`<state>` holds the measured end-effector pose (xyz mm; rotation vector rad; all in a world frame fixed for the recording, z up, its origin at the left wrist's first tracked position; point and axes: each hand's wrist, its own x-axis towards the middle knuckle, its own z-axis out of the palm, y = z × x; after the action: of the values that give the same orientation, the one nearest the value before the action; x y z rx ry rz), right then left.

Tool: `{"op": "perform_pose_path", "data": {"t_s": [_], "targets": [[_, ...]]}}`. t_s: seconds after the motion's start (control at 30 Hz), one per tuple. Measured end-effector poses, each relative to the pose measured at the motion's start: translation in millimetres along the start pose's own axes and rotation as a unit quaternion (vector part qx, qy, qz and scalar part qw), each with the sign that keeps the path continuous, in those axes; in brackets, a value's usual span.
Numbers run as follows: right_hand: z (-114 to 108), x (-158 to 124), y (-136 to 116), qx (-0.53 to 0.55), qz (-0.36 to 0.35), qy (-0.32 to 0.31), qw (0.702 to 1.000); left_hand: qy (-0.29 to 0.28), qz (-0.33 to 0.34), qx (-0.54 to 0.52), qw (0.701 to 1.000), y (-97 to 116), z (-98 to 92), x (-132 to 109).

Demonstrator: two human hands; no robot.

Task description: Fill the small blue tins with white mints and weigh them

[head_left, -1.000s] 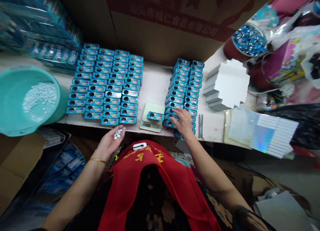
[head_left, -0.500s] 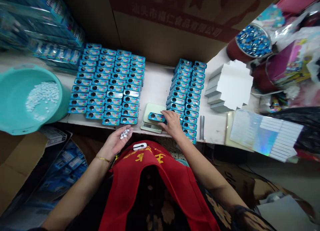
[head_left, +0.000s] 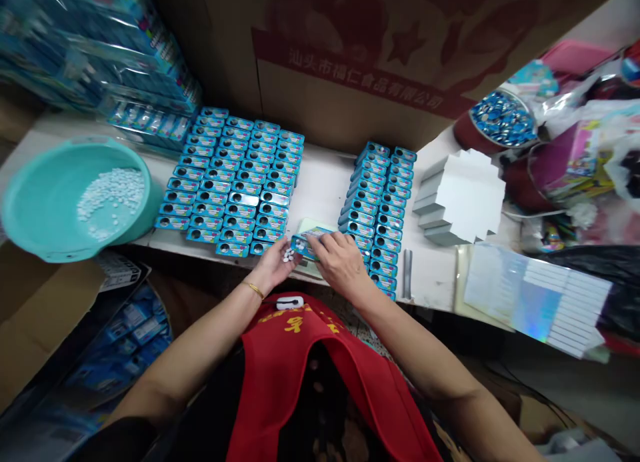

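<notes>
My right hand (head_left: 343, 261) grips one small blue tin (head_left: 306, 242) by its right end, fingers on top, above a pale kitchen scale (head_left: 311, 225). The tin's left end meets the fingertips of my left hand (head_left: 273, 267). Cupped in that palm are several small white candies (head_left: 289, 255), right beside the tin's end. A few white pieces show at the tin's left end too; whether they lie inside it is too small to tell. My right hand and the tin hide much of the scale.
Rows of blue tins (head_left: 233, 175) stand left of the scale, more tins (head_left: 363, 197) on its right. A turquoise basin (head_left: 37, 202) of white candies is far left. Stacked white cards (head_left: 467, 195), a grey metal strip (head_left: 407, 274) and a bucket (head_left: 465, 134) lie rightward. A large carton (head_left: 345, 109) stands behind.
The right hand has lifted the tin off the scale and tilted it. My left hand, still cupping candies, has come right to the tin's end. The camera view has shifted slightly.
</notes>
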<state>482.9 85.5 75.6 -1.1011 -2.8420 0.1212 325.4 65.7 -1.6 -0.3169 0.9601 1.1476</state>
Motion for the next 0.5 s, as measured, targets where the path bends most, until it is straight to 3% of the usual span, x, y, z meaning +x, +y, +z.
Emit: {"op": "perform_pose_path", "data": {"t_s": [0.13,0.3,0.5], "targets": [[9,-5,2,-0.022,0.009,-0.002,1.000,0.007,-0.011,0.007,1.000,-5,6.4,4],[9,-15,0,-0.016,0.003,0.001,1.000,-0.028,-0.031,0.022,0.999,-9,5.3,4],[20,-18,14,0.012,0.056,-0.010,0.998,0.024,-0.032,0.002,0.999,-10,5.4,4]]}}
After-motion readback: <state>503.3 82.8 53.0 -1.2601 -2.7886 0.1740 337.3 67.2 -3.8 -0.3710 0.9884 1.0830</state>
